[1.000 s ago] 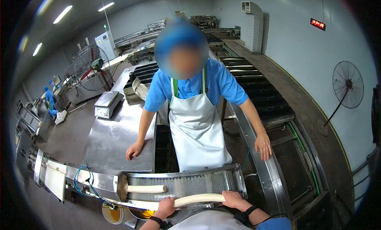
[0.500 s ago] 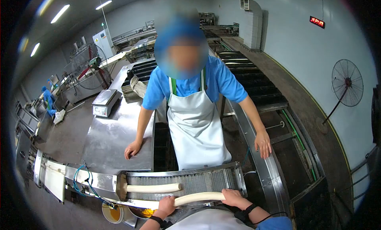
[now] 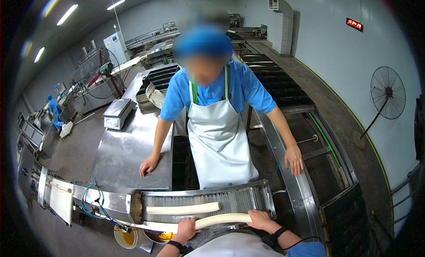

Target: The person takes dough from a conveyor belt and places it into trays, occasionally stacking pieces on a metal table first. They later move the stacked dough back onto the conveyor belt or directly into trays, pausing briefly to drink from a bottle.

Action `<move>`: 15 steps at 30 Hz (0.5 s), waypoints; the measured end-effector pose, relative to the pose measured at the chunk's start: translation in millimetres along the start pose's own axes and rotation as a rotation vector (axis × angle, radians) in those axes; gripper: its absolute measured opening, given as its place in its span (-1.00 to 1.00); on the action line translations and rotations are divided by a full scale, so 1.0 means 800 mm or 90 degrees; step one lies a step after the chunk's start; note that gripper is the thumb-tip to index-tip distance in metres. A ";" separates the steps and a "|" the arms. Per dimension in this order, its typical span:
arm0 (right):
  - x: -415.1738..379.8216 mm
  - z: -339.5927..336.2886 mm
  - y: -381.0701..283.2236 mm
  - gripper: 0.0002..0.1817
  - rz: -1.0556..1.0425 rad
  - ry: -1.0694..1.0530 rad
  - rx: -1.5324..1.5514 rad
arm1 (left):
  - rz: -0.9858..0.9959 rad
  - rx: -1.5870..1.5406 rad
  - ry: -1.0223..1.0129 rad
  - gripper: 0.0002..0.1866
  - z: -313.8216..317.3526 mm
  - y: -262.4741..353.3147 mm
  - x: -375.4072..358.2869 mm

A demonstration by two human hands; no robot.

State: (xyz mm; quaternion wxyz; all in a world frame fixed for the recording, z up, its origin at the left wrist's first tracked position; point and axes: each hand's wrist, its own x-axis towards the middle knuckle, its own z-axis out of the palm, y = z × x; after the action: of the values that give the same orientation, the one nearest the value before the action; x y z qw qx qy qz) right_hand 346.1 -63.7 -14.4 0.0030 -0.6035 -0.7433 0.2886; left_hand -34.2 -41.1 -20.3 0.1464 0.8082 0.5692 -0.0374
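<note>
My left hand [image 3: 186, 229] is closed around the left end of a long, pale dough roll [image 3: 222, 220]. At the other end of this roll, my right hand [image 3: 260, 220] also grips it. Between my hands the roll arches slightly upward, along the near edge of a metal mesh conveyor belt [image 3: 241, 197]. A second dough roll [image 3: 183, 208] lies lengthwise on the belt, just beyond my hands and apart from them. My fingertips are partly hidden behind the roll.
Across the belt stands a co-worker in a white apron [image 3: 219, 142], one hand on a steel table [image 3: 128, 155], the other on a metal rail [image 3: 305, 197]. A digital scale [image 3: 117, 115] sits on that table. Low at left are a bucket [image 3: 126, 239] and a bowl of yellow liquid [image 3: 164, 237].
The dough roll on the belt has moved right, away from the machine's outlet. The held roll bows up a little more. The co-worker's head has tipped down.
</note>
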 end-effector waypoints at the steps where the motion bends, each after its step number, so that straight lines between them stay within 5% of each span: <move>1: 0.000 -0.001 -0.001 -0.58 -0.001 -0.001 0.002 | 0.004 -0.001 0.009 -0.59 -0.002 0.001 0.000; 15: 0.033 -0.047 -0.044 -0.67 -0.127 -0.039 0.016 | -0.062 -0.047 0.070 -0.78 -0.067 -0.041 -0.012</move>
State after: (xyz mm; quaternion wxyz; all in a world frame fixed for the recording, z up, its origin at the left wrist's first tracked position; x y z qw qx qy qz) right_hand 320.9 -27.5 23.0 0.0166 -0.5174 -0.7957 0.3144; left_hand -73.9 -24.6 26.6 0.1426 0.7746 0.6159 0.0212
